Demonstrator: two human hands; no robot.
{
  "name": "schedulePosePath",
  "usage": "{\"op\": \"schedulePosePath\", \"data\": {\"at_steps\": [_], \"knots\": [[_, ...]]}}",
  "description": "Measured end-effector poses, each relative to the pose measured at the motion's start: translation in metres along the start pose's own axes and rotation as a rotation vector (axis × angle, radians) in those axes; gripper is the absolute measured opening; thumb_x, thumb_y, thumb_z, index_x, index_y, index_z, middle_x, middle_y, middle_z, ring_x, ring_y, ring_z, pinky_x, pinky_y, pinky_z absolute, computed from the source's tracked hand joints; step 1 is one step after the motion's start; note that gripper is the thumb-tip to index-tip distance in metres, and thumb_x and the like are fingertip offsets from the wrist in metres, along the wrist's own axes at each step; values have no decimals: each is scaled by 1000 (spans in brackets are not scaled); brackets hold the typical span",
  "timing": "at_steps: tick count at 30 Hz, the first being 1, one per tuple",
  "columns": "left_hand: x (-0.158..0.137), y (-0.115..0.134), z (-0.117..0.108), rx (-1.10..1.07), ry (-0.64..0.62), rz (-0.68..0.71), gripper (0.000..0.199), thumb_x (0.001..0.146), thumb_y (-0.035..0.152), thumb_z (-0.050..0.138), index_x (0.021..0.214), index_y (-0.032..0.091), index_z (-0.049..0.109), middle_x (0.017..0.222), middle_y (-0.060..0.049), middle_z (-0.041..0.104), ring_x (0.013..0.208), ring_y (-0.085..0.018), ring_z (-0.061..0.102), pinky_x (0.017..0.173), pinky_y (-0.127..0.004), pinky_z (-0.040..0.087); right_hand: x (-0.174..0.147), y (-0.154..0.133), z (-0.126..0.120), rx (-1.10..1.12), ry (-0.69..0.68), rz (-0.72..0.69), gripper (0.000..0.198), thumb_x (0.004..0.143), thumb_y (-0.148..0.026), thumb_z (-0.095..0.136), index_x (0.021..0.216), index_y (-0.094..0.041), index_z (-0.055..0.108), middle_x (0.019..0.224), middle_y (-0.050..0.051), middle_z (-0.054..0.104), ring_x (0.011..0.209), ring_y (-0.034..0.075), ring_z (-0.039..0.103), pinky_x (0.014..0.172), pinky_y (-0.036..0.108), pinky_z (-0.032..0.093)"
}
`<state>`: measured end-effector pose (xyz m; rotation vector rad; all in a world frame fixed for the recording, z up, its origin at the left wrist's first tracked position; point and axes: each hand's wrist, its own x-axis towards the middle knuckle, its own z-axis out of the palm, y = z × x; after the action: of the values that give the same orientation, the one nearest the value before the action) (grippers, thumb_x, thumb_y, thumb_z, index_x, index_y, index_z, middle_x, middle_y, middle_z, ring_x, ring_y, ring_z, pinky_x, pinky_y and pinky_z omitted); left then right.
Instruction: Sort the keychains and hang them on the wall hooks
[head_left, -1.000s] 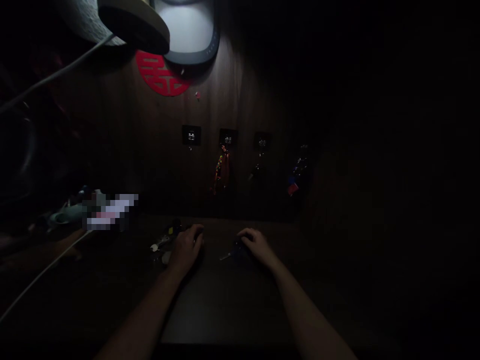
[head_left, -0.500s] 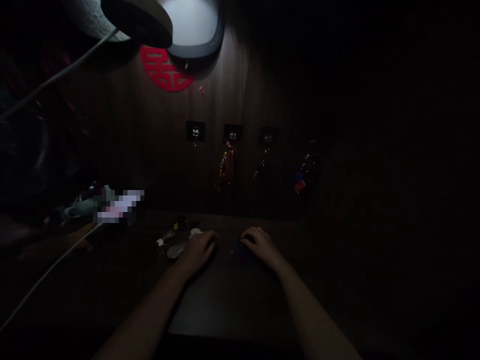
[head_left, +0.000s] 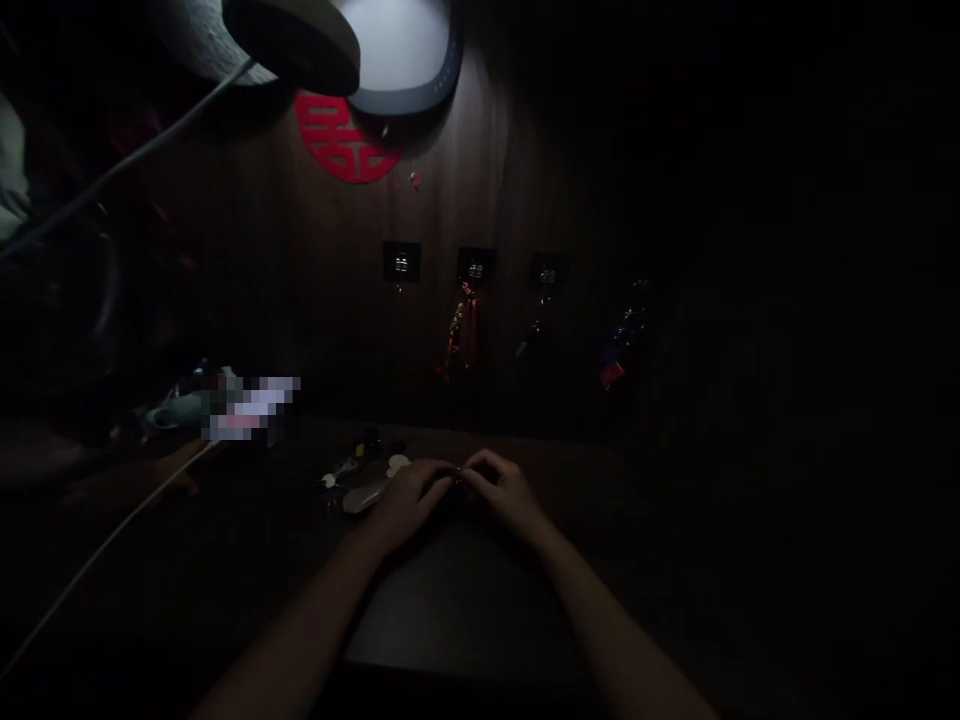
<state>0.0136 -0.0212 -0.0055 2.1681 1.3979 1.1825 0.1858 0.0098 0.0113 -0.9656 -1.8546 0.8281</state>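
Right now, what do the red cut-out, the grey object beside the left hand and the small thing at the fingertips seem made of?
Red cut-out: matt paper or felt, probably; flat, no shine.
Grey object: smooth plastic or metal, from its pale sheen.
Small thing: possibly shiny metal, given a glint; too dark to settle.

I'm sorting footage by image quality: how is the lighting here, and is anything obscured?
Head view throughout: light pools near the red cutout; left hand and right hand are dim; the far right is almost black; pixelation masks a pale item at left.
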Motion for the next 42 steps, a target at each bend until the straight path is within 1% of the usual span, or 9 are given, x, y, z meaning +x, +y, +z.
{"op": "schedulePosePath", "data": {"at_steps": [7, 13, 20, 24, 27, 30, 34, 37, 42], "knots": [[1, 13, -2, -244, -22, -52, 25, 85, 32, 44, 100, 23, 61, 99, 0, 66, 93, -16, 60, 83, -27, 45, 2, -5, 6, 162, 84, 20, 17, 71, -37, 60, 68, -20, 58, 65, -2, 58, 65, 14, 55, 62, 24, 43], [3, 14, -2, -304, 11, -117, 23, 81, 37, 48, 87, 20, 63, 85, 0, 66, 83, -16, 60, 75, -25, 46, 3, 0, 8, 179, 95, 8, 17, 70, -37, 59, 67, -20, 58, 65, -2, 59, 67, 14, 55, 65, 25, 43], [4, 10, 1, -370, 16, -165, 23, 80, 39, 50, 88, 21, 62, 86, 1, 66, 85, -16, 60, 77, -27, 46, 6, 2, 12, 226, 157, 25, 18, 67, -38, 61, 70, -20, 58, 66, -1, 59, 65, 14, 54, 62, 25, 43], [6, 7, 1, -414, 56, -191, 23, 80, 38, 50, 90, 21, 61, 90, 0, 66, 88, -17, 59, 79, -27, 46, 4, -2, 11, 185, 191, -23, 16, 69, -36, 60, 71, -21, 58, 70, -1, 60, 71, 15, 56, 67, 26, 44], [7, 8, 0, -406, 90, -197, 23, 80, 37, 50, 90, 21, 62, 94, -1, 66, 92, -17, 59, 82, -28, 45, 2, -4, 11, 137, 190, -56, 14, 71, -35, 60, 72, -21, 60, 73, 0, 62, 75, 16, 57, 72, 27, 44], [7, 8, 1, -378, 106, -182, 22, 79, 37, 51, 89, 20, 62, 92, -2, 66, 89, -17, 59, 81, -29, 46, 2, -4, 12, 125, 159, -63, 15, 72, -36, 59, 73, -21, 63, 76, 1, 64, 78, 17, 59, 73, 28, 44], [7, 6, 3, -309, 152, -150, 20, 77, 37, 55, 85, 20, 62, 86, -1, 66, 83, -16, 60, 78, -28, 46, 2, -3, 15, 152, 108, -27, 16, 72, -36, 60, 74, -22, 66, 76, 1, 68, 78, 18, 61, 73, 29, 45], [7, 4, 4, -269, 193, -109, 16, 75, 34, 57, 81, 20, 63, 85, -1, 65, 82, -16, 59, 79, -28, 45, 1, -2, 15, 166, 108, -13, 16, 71, -36, 60, 73, -22, 66, 74, 0, 68, 76, 18, 62, 72, 29, 45], [7, 4, 4, -277, 205, -109, 11, 73, 28, 58, 78, 19, 62, 80, 0, 65, 79, -15, 59, 75, -26, 45, 1, -2, 16, 182, 100, 14, 14, 68, -34, 62, 72, -20, 66, 73, 1, 67, 74, 17, 61, 72, 28, 44]]}}
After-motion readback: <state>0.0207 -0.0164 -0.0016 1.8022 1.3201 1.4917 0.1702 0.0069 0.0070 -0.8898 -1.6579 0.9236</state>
